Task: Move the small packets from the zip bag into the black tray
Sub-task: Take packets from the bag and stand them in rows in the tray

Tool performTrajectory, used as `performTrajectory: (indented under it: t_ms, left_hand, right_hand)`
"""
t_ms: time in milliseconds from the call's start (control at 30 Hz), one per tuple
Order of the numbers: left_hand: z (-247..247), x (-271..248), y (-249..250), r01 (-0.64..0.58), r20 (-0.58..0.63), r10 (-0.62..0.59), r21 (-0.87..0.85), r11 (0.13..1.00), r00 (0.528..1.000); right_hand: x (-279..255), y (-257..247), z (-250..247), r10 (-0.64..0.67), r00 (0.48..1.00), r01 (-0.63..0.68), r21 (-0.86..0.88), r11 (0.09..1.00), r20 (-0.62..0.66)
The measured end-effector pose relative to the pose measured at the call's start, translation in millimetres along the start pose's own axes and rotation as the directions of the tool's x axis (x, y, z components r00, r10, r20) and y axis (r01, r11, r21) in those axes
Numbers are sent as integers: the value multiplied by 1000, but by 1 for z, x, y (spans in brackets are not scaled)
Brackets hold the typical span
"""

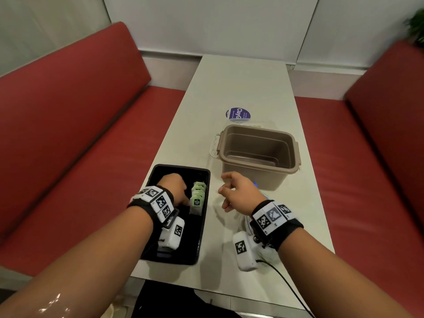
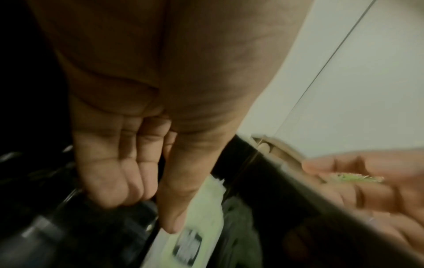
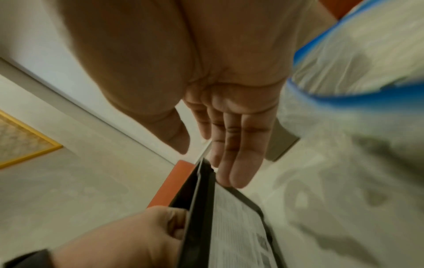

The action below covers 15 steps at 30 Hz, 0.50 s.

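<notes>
The black tray (image 1: 179,166) lies at the table's near left. Several green packets (image 1: 198,193) stand in a row along its right side. My left hand (image 1: 184,201) is down inside the tray, its thumb (image 2: 172,223) on the face of the front green packet (image 2: 201,208); the index finger is hidden behind the thumb. My right hand (image 1: 223,193) hovers just right of the tray with fingers (image 3: 238,163) straight and thumb apart. The clear zip bag (image 1: 226,220) with its blue zip (image 3: 344,98) lies under that hand and wrist. A green sliver shows between the right fingers in the left wrist view; I cannot tell what it is.
A tan open tub (image 1: 257,154) stands just behind the right hand, and a clear lid with a purple sticker (image 1: 238,114) lies behind the tub. Red benches (image 1: 80,134) flank the narrow white table (image 1: 241,83). A black cable (image 1: 286,285) trails off the near edge.
</notes>
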<state>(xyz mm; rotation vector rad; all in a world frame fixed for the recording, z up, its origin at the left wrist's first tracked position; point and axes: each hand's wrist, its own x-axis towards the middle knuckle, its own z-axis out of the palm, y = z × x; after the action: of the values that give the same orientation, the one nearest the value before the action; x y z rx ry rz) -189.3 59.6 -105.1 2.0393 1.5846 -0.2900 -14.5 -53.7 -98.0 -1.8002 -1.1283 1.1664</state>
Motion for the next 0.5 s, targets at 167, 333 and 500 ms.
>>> performTrajectory:
  t_ms: [167, 333, 500]
  left_hand:
    - [-25, -29, 35, -217, -245, 177, -144, 966, 953]
    - [5, -63, 100, -481, -227, 442, -162, 861, 868]
    - [66, -63, 136, -435, -121, 432, 5, 900, 894]
  right_hand:
    - [-25, 17, -50, -117, 971, 97, -101, 990, -207]
    - [-48, 50, -76, -114, 940, -4, -344, 939, -320]
    - [-55, 78, -73, -23, 973, -81, -435, 897, -230]
